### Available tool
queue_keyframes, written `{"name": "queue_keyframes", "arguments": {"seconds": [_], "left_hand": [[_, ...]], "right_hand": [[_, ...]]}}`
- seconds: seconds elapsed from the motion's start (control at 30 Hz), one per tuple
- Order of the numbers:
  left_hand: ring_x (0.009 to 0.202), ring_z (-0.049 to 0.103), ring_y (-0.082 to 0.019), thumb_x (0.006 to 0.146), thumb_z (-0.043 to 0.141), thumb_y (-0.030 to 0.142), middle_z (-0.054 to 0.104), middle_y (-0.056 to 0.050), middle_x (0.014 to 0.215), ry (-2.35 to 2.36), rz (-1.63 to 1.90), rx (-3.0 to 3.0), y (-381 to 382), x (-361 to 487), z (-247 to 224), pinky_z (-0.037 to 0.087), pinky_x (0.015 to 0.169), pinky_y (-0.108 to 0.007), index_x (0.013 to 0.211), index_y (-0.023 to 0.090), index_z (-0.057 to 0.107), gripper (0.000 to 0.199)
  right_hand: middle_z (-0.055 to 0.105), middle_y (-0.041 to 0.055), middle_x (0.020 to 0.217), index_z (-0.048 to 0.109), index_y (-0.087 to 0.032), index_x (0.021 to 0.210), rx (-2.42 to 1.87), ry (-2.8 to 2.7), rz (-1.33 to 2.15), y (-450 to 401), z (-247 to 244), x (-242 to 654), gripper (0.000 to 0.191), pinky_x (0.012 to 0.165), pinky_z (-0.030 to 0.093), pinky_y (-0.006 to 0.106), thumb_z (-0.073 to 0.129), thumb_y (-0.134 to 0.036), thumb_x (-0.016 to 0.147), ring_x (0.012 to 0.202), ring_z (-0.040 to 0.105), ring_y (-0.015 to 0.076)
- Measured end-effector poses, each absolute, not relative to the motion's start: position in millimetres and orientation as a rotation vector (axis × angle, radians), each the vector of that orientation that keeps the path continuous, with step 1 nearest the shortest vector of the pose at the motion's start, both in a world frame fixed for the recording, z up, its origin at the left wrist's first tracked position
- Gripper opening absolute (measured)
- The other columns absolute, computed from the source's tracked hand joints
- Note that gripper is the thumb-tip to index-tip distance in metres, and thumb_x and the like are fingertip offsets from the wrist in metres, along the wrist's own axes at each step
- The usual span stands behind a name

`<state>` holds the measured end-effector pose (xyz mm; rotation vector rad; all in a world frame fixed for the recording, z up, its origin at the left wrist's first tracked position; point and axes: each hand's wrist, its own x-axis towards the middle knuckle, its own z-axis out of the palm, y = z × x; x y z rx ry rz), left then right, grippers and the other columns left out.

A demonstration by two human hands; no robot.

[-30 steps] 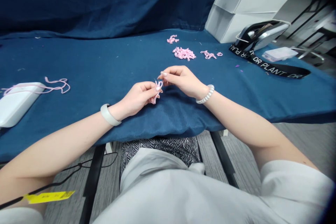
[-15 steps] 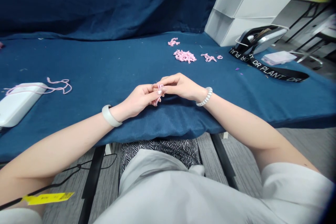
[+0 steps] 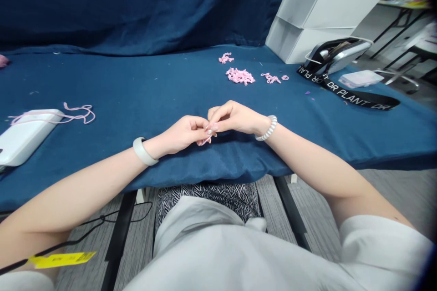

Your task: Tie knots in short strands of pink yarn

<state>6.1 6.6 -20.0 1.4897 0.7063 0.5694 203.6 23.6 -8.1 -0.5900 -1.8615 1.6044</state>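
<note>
My left hand (image 3: 179, 135) and my right hand (image 3: 235, 117) meet at the fingertips above the blue cloth. Both pinch a small piece of pink yarn (image 3: 205, 141), most of it hidden by my fingers, with a short end showing below. A pale band circles my left wrist, and a pearly coil bracelet circles my right. Beyond my hands lie a heap of pink yarn pieces (image 3: 240, 76) and smaller pink bunches (image 3: 271, 77). A longer pink yarn strand (image 3: 78, 114) drapes over a white flat object (image 3: 25, 137) to my left.
The blue cloth-covered table (image 3: 119, 86) drops off at a front edge near my body. A black DR PLANT strap (image 3: 348, 95), silver pouch (image 3: 336, 53), and small plastic case (image 3: 360, 78) lie at the right. White boxes (image 3: 327, 9) stand behind them.
My hands have drawn closer together, and the yarn piece, visible as a small loop earlier, is now mostly covered by my fingertips. The view has tilted slightly.
</note>
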Motion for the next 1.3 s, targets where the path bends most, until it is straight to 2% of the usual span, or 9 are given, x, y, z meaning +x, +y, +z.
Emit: {"name": "queue_keyframes", "arguments": {"seconds": [0.07,0.27,0.4,0.5,0.57,0.73,0.9,1.1,1.3], "left_hand": [[0.051,0.050,-0.005,0.074,0.075,0.041,0.058,-0.001,0.057,0.715,0.597,1.458,7.3,5.8,-20.5,0.039,0.051,-0.017,0.071,0.011,0.066,0.032],[0.055,0.052,-0.005,0.070,0.080,0.033,0.064,-0.003,0.070,0.723,0.720,1.209,7.7,6.4,-16.5,0.043,0.053,-0.017,0.080,0.011,0.071,0.026],[0.060,0.054,-0.005,0.070,0.080,0.030,0.063,-0.003,0.070,0.717,0.649,1.143,8.2,5.5,-11.3,0.043,0.052,-0.014,0.083,0.012,0.074,0.022],[0.062,0.054,-0.004,0.068,0.082,0.028,0.067,-0.007,0.081,0.746,0.535,1.112,9.0,4.2,-9.3,0.045,0.051,-0.013,0.084,0.012,0.075,0.024],[0.061,0.054,-0.004,0.064,0.085,0.029,0.069,-0.009,0.087,0.767,0.446,1.110,9.5,3.4,-9.1,0.047,0.051,-0.012,0.083,0.012,0.076,0.027],[0.058,0.056,-0.005,0.053,0.090,0.028,0.070,-0.008,0.080,0.786,0.370,1.098,9.4,2.3,-10.0,0.048,0.049,-0.013,0.071,0.012,0.075,0.029],[0.068,0.062,-0.007,0.061,0.086,0.032,0.072,-0.012,0.096,0.798,0.507,1.100,7.5,5.0,-9.8,0.051,0.057,-0.016,0.074,0.010,0.071,0.030],[0.052,0.056,-0.006,0.059,0.086,0.036,0.069,-0.004,0.068,0.870,0.698,1.167,8.6,6.9,-9.3,0.043,0.047,-0.015,0.080,0.011,0.068,0.036],[0.061,0.060,-0.008,0.077,0.071,0.035,0.073,-0.006,0.082,0.993,0.732,1.558,13.8,1.5,-13.6,0.049,0.056,-0.018,0.091,0.014,0.073,0.025]], "right_hand": [[0.062,0.0000,0.071,0.074,-0.013,0.069,-0.580,-1.769,1.591,24.8,-11.3,201.2,0.018,0.063,0.047,0.021,0.083,-0.028,0.066,0.062,0.056,0.0060],[0.061,0.0001,0.074,0.068,-0.012,0.068,-0.657,-1.526,1.523,29.2,-17.9,197.2,0.031,0.065,0.048,0.021,0.085,-0.037,0.061,0.066,0.054,0.0064],[0.059,-0.0004,0.072,0.065,-0.012,0.068,-0.691,-1.491,1.467,27.7,-16.3,196.0,0.035,0.064,0.047,0.022,0.083,-0.042,0.063,0.064,0.050,0.0066],[0.057,-0.0007,0.072,0.064,-0.012,0.065,-0.716,-1.504,1.459,24.5,-13.7,194.2,0.037,0.063,0.044,0.022,0.084,-0.042,0.060,0.064,0.048,0.0063],[0.056,-0.0008,0.074,0.062,-0.011,0.062,-0.737,-1.525,1.464,22.1,-12.3,192.6,0.038,0.063,0.043,0.021,0.086,-0.041,0.057,0.065,0.048,0.0059],[0.053,-0.0013,0.075,0.060,-0.011,0.060,-0.730,-1.586,1.473,18.6,-11.4,189.5,0.039,0.064,0.041,0.022,0.085,-0.041,0.058,0.066,0.048,0.0054],[0.056,-0.0010,0.073,0.059,-0.012,0.064,-0.748,-1.511,1.425,20.7,-11.6,190.5,0.042,0.065,0.043,0.022,0.083,-0.047,0.059,0.066,0.049,0.0067],[0.057,-0.0014,0.070,0.061,-0.013,0.068,-0.769,-1.406,1.348,25.5,-14.4,191.4,0.042,0.065,0.044,0.022,0.083,-0.048,0.059,0.064,0.049,0.0069],[0.055,-0.0021,0.067,0.061,-0.013,0.066,-0.810,-1.369,1.306,29.7,-17.4,192.9,0.041,0.062,0.041,0.022,0.084,-0.046,0.060,0.061,0.047,0.0060]]}}
